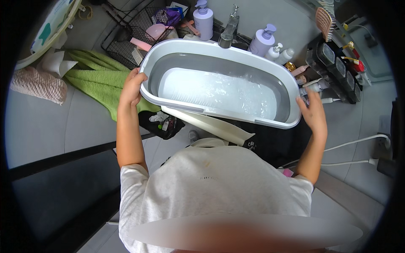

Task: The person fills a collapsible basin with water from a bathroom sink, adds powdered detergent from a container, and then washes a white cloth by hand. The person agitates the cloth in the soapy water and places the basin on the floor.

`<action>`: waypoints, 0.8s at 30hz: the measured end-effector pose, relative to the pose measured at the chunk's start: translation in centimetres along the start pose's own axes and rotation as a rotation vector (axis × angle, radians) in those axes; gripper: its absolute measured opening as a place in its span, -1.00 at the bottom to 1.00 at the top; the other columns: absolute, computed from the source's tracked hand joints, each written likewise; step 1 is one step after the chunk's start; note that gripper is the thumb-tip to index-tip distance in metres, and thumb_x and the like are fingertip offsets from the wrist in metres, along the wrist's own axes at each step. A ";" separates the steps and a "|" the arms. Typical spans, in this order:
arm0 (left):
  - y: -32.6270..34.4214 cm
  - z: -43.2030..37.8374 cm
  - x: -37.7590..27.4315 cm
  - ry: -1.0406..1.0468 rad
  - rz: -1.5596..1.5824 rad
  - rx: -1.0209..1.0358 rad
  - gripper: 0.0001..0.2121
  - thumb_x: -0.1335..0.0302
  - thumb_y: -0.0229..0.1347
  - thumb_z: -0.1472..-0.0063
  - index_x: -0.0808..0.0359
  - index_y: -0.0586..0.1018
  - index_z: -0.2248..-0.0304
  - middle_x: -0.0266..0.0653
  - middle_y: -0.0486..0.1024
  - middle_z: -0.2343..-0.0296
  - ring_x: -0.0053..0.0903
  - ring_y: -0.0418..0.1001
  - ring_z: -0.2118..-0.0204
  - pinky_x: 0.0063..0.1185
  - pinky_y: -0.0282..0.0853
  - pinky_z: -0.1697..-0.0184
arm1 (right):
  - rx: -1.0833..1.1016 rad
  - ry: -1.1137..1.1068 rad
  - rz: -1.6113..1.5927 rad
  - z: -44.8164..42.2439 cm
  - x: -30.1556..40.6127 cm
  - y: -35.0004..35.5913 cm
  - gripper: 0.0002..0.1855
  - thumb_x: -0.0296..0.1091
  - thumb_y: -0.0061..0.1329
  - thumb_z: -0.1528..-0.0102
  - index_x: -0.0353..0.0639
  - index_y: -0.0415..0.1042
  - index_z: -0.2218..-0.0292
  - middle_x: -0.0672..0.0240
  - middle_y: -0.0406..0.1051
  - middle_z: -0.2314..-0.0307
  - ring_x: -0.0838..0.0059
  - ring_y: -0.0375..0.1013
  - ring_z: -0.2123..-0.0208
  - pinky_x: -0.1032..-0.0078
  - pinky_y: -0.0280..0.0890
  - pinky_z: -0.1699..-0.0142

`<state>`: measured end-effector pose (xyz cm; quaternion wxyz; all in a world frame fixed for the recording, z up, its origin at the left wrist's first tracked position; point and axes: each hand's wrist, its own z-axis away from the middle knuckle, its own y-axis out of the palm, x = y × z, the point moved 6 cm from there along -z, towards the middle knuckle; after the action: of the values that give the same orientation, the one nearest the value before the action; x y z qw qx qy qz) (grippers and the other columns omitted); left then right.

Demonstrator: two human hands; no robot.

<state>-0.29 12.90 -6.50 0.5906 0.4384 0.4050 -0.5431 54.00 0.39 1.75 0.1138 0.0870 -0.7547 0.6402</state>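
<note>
A white and grey oval plastic bucket (180,102) lies before me with some clear water (221,91) inside. Its far rim is just below the chrome faucet (226,36), over the washbasin area. My left hand (134,85) grips the bucket's left end, thumb on top of the rim. At the right end, my right hand (311,109) is against or close beside the rim, with thumb and fingers apart; whether it touches is hard to tell. The bucket hides most of what is under it.
Purple pump bottles (203,23) and small white bottles stand behind the bucket. A black wire basket (117,47) and a green towel (98,82) lie left. Dark organizer boxes (332,69), a hairbrush (324,23) and tubes are at right. White cables (351,142) run lower right.
</note>
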 end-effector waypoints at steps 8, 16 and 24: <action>0.5 1.1 -0.1 -0.002 0.002 -0.017 -0.66 0.55 -0.04 0.01 0.51 0.36 0.19 -0.12 0.44 0.35 -0.51 0.41 0.37 -0.61 0.35 0.27 | 0.386 -0.330 -0.289 -19.4 7.8 16.1 -0.60 -0.20 -0.27 -0.18 -0.34 0.40 0.15 -0.05 0.43 0.29 -0.02 0.39 0.19 0.28 0.26 0.05; 0.3 1.7 0.0 -0.013 -0.009 -0.038 -0.65 0.53 -0.04 0.00 0.51 0.36 0.17 -0.12 0.44 0.33 -0.51 0.41 0.33 -0.61 0.35 0.22 | 0.281 -0.081 -0.465 -24.7 5.0 23.0 -0.54 -0.13 -0.19 -0.13 -0.37 0.37 0.12 -0.05 0.43 0.30 0.10 0.43 0.20 0.34 0.28 0.07; 0.2 2.7 -0.1 -0.040 0.028 -0.038 -0.67 0.48 -0.01 -0.07 0.46 0.37 0.16 -0.17 0.43 0.31 -0.54 0.41 0.29 -0.62 0.34 0.20 | 0.256 0.008 0.076 -3.7 -0.5 5.1 -0.47 -0.13 -0.02 -0.10 -0.34 0.28 0.01 -0.13 0.36 0.17 -0.06 0.34 0.08 0.23 0.23 0.01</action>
<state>-0.04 10.34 -5.65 0.6143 0.4219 0.3973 -0.5355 53.28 4.86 -2.62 0.0806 0.0697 -0.6690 0.7356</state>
